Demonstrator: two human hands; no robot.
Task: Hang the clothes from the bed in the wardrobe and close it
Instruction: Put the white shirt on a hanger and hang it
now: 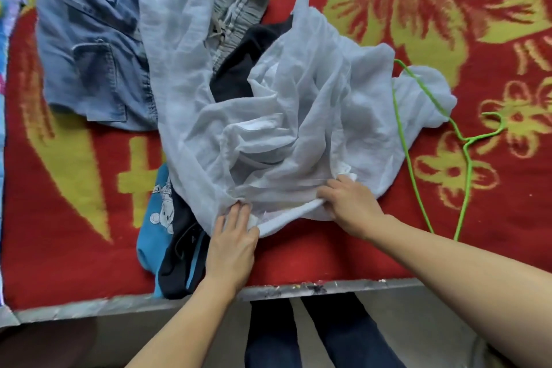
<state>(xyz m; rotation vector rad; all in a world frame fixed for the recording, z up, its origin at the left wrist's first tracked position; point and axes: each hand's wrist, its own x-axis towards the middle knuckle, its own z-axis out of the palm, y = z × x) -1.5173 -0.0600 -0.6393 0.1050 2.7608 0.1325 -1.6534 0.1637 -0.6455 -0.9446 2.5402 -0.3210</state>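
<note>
Both hands hold the white top (298, 104) at its near hem, on the bed (74, 218).
Left hand (231, 245) fingers pinch the hem and right hand (349, 206) fingers curl round it (a rolled edge). One hanger (464, 140) lies right, partly across the top. Four other garments: denim (89, 48), grey (236, 9), black (239, 69), blue (155, 218).

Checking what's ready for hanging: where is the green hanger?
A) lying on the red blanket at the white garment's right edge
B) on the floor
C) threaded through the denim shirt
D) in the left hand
A: the green hanger lies loose on the red blanket by the white garment, which the left hand and right hand are on.
</note>
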